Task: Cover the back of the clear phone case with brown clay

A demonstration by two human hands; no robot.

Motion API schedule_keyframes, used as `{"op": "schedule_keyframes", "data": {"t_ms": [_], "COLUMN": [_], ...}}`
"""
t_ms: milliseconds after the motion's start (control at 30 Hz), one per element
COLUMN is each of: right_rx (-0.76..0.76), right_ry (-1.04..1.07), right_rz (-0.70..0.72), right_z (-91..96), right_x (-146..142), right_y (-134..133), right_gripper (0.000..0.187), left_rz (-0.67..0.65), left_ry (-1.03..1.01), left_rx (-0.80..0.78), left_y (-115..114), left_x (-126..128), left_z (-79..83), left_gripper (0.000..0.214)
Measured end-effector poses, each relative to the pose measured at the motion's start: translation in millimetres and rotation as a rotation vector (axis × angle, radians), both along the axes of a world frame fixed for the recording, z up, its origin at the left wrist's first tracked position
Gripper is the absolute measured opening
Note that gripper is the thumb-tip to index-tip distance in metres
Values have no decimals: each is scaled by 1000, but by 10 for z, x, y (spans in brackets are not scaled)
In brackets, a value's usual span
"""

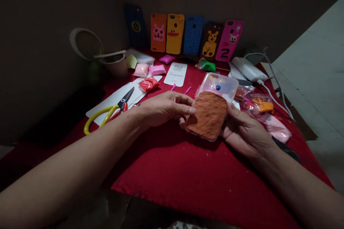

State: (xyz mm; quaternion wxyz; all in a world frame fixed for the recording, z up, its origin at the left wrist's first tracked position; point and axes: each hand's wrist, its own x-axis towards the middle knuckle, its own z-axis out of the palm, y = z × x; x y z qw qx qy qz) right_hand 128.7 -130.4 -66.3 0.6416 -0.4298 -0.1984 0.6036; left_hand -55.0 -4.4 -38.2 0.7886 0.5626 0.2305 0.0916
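Observation:
Between my two hands is a clear phone case, tilted above the red cloth. Brown-orange clay covers its lower part in a flat, slightly bumpy layer, while the upper part stays see-through with a small blue dot on it. My left hand grips the case's left edge, its thumb lying on the clay. The right edge rests in my right hand, thumb along the side and the other fingers partly hidden beneath.
Yellow-and-red-handled scissors lie on white card at left, near a red clay packet. Decorated phone cases lean along the back wall. A cup stands back left. A white power bank with cable and several clay packets lie right.

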Motion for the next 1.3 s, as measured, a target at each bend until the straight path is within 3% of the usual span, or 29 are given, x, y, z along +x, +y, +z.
{"op": "schedule_keyframes", "data": {"t_ms": [333,667,867,1067,1300], "right_rx": [56,81,80,94,80], "right_ry": [22,-55,-26,-22,-51], "right_rz": [-66,-54,-52,-43,-67], "right_z": [8,9,38,39,25], "right_x": [-1,-5,-21,-25,-27], "right_y": [14,8,-1,0,4], "right_gripper": [14,14,11,12,11], "left_rz": [-244,-103,-187,-132,-75], "left_ry": [64,130,104,142,271], "left_rx": [135,157,158,188,264], "left_y": [66,-23,22,83,-20], "left_x": [-43,22,-33,-75,12], "left_z": [42,12,49,104,95], "left_gripper": [25,10,15,13,10]}}
